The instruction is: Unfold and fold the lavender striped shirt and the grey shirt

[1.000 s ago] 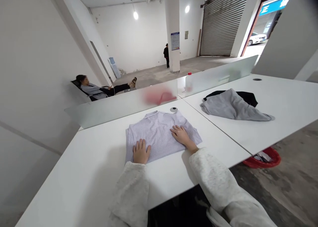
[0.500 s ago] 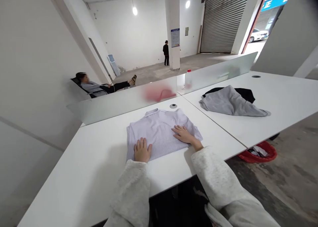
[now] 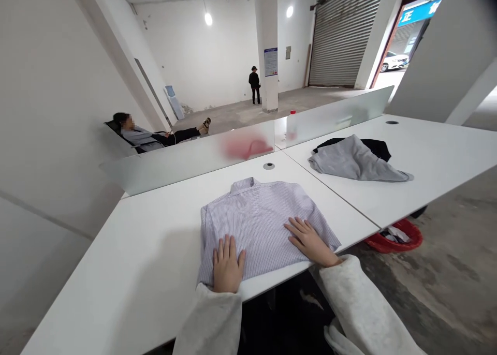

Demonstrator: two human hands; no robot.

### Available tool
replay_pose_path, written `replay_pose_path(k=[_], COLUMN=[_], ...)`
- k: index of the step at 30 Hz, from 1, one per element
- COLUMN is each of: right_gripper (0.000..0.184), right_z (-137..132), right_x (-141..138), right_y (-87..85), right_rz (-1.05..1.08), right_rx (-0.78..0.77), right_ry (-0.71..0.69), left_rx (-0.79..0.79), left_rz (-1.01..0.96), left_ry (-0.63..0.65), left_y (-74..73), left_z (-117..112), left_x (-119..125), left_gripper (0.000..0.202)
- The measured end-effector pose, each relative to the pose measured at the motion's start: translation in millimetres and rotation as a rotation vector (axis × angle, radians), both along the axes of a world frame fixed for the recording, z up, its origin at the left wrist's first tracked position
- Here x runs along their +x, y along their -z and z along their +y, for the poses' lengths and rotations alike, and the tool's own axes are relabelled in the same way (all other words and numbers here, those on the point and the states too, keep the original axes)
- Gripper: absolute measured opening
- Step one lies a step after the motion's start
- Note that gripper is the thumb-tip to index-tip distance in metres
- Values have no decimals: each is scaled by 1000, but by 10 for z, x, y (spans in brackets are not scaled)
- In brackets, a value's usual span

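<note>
Left grip (image 3: 228,267) fully uncurled, right grip (image 3: 309,241) likewise, both flat on striped shirt (image 3: 264,225)

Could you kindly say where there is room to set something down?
The white tabletop is bare to the left of the striped shirt and right of the grey garment. It is crowded at the shirt itself, and at the grey garment, with a black garment behind it.

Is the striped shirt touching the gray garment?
Apart: the head view plainly shows white tabletop and the desk seam between the striped shirt and the gray garment.
</note>
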State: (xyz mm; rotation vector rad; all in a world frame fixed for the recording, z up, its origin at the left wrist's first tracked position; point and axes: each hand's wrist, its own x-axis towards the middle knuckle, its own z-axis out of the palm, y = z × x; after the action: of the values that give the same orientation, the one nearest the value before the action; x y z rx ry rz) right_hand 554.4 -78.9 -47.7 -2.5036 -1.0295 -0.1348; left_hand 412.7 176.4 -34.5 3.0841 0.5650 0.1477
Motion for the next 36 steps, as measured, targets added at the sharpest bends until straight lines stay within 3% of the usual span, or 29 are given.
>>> replay_pose_path(k=[4,8,11,14,18,22,27,36], right_gripper=[40,39,43,48,61,60,65,60], right_z=[-89,-473,-823,-999,-903,-728,-767,-893], right_x=[-130,-376,-539,-651,-747,-799,-777,-699], right_y=[-191,-336,-294,-206,-151,-119,-36,35], right_rz=[156,417,535,660,820,846,829,911], right_rx=[360,687,675,671,797,815,999,1116], right_ry=[26,172,318,381,393,356,432,418], left_rx=[-29,-49,-36,-78,-211,-207,-174,-197], left_rz=[-21,-42,-111,-185,-189,-146,-36,-98], left_ry=[6,17,18,207,595,744,794,766], left_y=[13,-6,-73,-158,-226,-228,-176,-134], left_z=[30,57,-49,-395,-1117,-1612,-1669,-1698], left_x=[-1,-21,-17,48,284,661,943,848], left_gripper=[59,58,50,46,57,63,81,72])
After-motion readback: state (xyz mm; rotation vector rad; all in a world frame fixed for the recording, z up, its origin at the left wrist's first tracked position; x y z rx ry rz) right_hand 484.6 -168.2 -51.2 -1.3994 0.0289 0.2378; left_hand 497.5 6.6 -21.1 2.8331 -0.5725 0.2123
